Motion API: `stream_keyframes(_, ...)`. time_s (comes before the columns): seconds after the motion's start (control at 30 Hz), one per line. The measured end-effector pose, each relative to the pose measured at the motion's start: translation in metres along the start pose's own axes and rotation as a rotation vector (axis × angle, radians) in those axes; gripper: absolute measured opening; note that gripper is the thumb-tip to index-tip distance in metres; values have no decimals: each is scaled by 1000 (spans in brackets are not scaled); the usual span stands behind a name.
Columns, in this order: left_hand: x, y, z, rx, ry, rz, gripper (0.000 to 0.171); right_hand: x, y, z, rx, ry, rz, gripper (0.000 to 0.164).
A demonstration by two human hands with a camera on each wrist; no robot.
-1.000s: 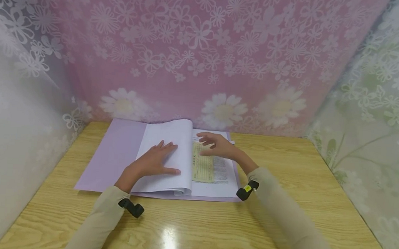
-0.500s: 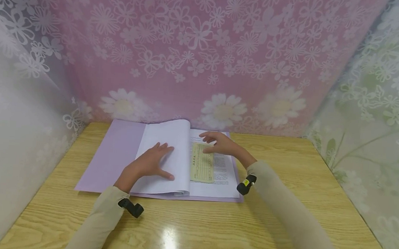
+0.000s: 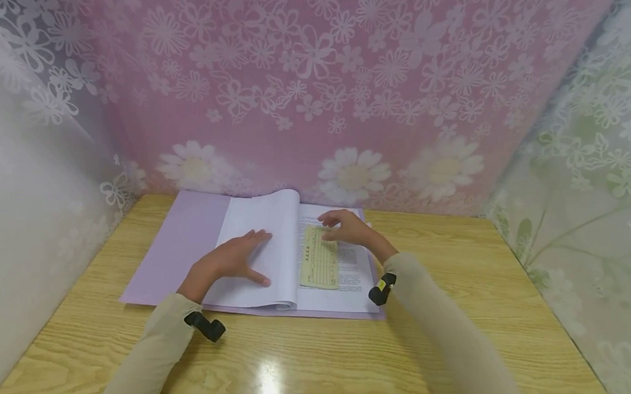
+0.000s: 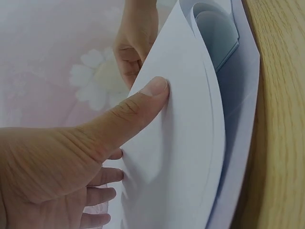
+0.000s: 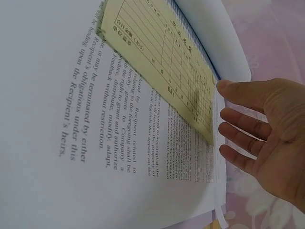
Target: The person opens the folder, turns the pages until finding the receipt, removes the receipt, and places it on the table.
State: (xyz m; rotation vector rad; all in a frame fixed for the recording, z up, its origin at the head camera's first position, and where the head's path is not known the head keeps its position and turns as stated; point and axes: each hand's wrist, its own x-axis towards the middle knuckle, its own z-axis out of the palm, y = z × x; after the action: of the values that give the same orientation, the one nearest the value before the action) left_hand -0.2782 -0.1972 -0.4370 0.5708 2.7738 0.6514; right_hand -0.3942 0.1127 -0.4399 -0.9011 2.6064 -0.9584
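Observation:
A purple folder (image 3: 192,231) lies spread at the back of the table, with white pages (image 3: 265,215) curled over to its left side. My left hand (image 3: 231,259) presses on those pages, thumb and fingers spread; its thumb (image 4: 155,88) lies flat on the paper in the left wrist view. On the printed sheet (image 3: 350,279) at the right lies a yellow ruled form slip (image 3: 320,267). Over the slip's upper end is my right hand (image 3: 350,229), fingers loosely bent and holding nothing. The right wrist view has its thumb tip (image 5: 226,87) beside the slip's far end.
The wooden table (image 3: 304,361) extends in front of the folder and to both sides. Right behind the folder hangs a pink floral curtain (image 3: 276,127). Pale floral sheets (image 3: 592,241) close in the sides. A small white tab (image 5: 220,214) sticks out at the printed sheet's edge.
Both hands have shifted slightly: the left one left and down with the page curl, the right one a little right. More of the printed sheet shows beside the yellow slip.

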Motion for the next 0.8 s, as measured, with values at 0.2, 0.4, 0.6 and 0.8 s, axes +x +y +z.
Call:
stream_keyframes(0.2, 1, -3, 2, -14, -31, -29, 118, 6, 6, 3, 7, 15, 31, 46)
stream_keyframes(0.4, 0, -6, 0, -30, -51, -57, 119, 11, 9, 5, 19, 23, 65, 46)
stream_keyframes(0.6, -2, -12, -1, -38, -72, -52, 117, 12, 10, 7, 24, 35, 87, 46)
stream_keyframes(0.8, -2, -19, -2, -13, -98, -66, 116, 14, 12, 9, -3, 28, 114, 47)
